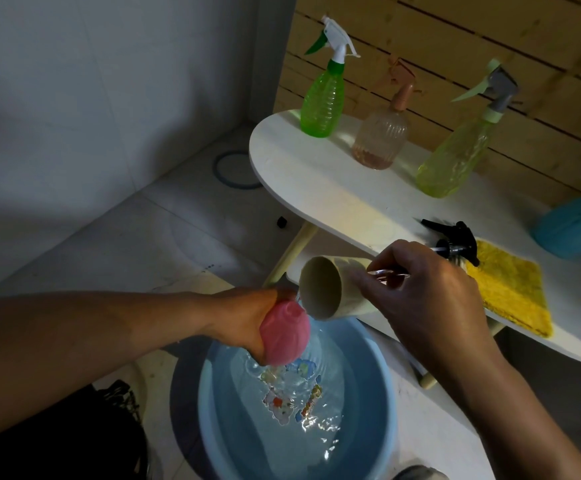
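My left hand [247,320] grips a pink bottle [284,332] over a blue basin [379,393] of water. My right hand [424,292] holds a cream cup [323,289] tipped on its side, mouth toward the pink bottle's top, and a thin stream of water runs from the cup's rim down at the bottle and into the basin. A black spray head [455,239] with its tube lies on the white table just behind my right hand. Coloured pictures show on the basin's bottom under the rippling water.
On the white table [317,181] stand a green spray bottle [322,102], a peach one [381,140] and a yellow-green one [455,157]. A yellow cloth [511,292] lies near the front edge, a blue bottle [573,226] at far right. Tiled floor and wall lie left.
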Motion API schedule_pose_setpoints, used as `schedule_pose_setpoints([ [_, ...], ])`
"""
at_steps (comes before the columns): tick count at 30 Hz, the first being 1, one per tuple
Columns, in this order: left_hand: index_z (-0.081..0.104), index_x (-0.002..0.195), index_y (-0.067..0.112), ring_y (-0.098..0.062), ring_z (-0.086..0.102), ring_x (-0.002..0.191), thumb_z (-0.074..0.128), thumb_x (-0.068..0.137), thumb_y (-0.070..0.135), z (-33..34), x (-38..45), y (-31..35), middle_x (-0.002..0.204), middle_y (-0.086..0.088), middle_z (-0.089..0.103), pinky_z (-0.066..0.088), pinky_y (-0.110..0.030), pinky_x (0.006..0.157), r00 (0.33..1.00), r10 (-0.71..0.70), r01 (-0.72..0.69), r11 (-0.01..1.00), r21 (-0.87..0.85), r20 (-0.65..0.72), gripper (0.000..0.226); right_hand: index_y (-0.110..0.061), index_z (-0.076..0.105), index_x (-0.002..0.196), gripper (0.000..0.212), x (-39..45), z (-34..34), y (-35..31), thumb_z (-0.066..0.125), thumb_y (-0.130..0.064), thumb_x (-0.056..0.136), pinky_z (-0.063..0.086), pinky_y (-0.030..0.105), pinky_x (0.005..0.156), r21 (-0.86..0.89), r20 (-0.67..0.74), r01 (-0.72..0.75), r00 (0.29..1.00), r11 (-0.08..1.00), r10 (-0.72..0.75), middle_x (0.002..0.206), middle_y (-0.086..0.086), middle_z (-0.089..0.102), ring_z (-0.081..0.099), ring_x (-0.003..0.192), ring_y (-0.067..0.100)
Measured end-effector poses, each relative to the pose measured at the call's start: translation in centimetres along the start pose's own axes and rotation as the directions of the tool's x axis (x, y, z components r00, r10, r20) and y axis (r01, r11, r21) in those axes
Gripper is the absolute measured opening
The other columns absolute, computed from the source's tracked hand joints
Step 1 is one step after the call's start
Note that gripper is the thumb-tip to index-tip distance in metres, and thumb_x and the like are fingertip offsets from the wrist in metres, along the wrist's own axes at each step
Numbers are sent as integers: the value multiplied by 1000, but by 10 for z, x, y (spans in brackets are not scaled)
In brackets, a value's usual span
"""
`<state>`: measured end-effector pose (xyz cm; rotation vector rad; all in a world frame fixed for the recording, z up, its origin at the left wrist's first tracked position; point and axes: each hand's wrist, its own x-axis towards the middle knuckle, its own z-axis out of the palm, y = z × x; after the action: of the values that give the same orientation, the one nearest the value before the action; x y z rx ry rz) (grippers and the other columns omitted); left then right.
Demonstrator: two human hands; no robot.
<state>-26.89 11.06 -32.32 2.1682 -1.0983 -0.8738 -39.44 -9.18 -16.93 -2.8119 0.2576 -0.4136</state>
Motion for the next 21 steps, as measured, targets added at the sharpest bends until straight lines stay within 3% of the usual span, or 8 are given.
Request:
schedule_pose_setpoints([
  [11,36,141,46,-15,59,120,100,57,37,3,4,-6,134,14,53,59,-41,95,1000,12,-12,1000,26,-5,106,-33,62,84,22,0,-4,-3,69,-53,89,33,17,56,-51,-31,57,998,997,-58,82,-14,62,57,69,8],
  [17,35,137,51,-15,57,121,100,58,37,3,4,-8,134,17,51,58,-38,97,1000,21,-21,1000,18,-4,103,-32,62,86,23,-2,-3,-5,68,-54,89,46,28,56,-87,-49,95,994,992,-99,82,-14,62,59,70,9],
  [21,36,135,53,-16,58,121,101,57,36,4,5,-9,136,16,51,60,-42,95,1000,28,-28,1000,6,-10,103,-32,61,84,21,-3,-3,-7,69,-51,88,45,29,54,-105,-63,125,989,987,-132,81,-13,61,59,69,13],
])
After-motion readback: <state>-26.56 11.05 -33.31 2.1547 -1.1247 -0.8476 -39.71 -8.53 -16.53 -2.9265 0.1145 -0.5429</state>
